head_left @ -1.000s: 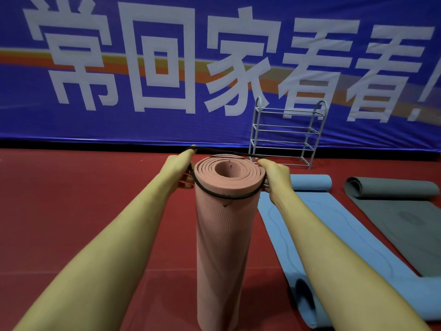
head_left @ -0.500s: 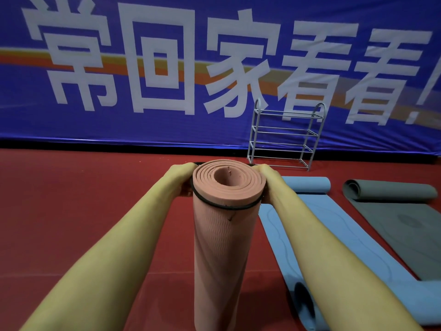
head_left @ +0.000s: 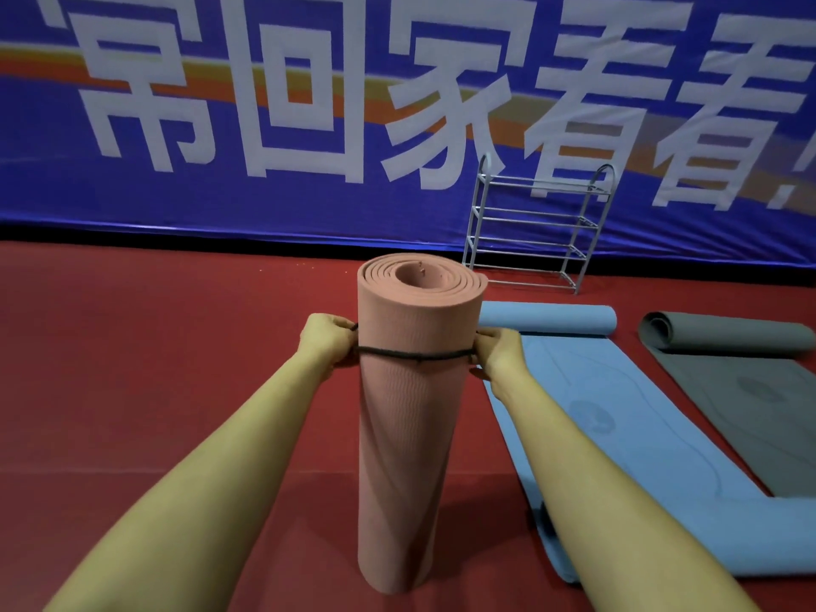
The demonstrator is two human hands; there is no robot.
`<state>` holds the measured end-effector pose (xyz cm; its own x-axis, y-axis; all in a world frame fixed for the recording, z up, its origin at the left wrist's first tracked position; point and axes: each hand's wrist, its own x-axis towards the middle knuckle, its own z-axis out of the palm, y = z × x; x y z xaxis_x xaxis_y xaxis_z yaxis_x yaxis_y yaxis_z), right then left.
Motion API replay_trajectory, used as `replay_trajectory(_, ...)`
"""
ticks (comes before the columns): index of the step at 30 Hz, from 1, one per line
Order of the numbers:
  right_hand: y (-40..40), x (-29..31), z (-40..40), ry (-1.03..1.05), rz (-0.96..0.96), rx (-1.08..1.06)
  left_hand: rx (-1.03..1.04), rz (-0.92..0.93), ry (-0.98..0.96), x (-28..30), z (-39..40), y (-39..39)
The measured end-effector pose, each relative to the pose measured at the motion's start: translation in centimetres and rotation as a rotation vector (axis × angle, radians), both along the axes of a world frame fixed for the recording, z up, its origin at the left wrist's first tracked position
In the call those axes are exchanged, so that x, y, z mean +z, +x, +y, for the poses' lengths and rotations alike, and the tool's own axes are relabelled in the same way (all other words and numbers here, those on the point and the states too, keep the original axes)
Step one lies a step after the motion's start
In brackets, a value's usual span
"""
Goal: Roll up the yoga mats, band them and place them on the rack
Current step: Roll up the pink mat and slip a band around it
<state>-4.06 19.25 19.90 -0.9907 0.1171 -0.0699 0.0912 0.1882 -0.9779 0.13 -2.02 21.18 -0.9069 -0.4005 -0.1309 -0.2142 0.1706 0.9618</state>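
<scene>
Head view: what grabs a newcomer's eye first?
The pink rolled mat standing upright at centre, with the left hand and right hand pinching a black band around its upper part. Behind it, a blue banner with big white characters and an empty metal rack. Right: blue mat and grey mat, partly unrolled.

Both bare forearms stretched forward, left hand (head_left: 327, 342) with fingers curled, pinching the black band (head_left: 413, 356) at the left side of the upright pink rolled mat (head_left: 408, 435), right hand (head_left: 499, 353) curled likewise on the band at the right side, wrists level
</scene>
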Motion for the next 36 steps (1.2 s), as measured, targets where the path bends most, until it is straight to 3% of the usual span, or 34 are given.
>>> replay_trajectory(6,-0.2,-5.3,0.5,0.169,-0.009,0.019,-0.034,-0.099,-0.134,-5.6,0.0,-0.2)
replay_trajectory(18,-0.6,-17.0,0.4,0.204,-0.07,-0.008,0.047,-0.177,-0.212,-15.0,0.4,-0.4)
replay_trajectory(26,-0.2,-17.7,-1.4,-0.285,-0.064,-0.136,0.182,-0.107,0.193,-16.2,1.4,-1.4)
replay_trajectory(31,0.8,-17.6,-1.5,-0.351,-0.036,-0.144,0.22,-0.121,0.381,-15.5,2.0,-1.0)
replay_trajectory(36,1.3,-15.5,-1.7,-0.378,-0.163,-0.229,0.063,-0.058,0.478,-15.0,1.6,0.0)
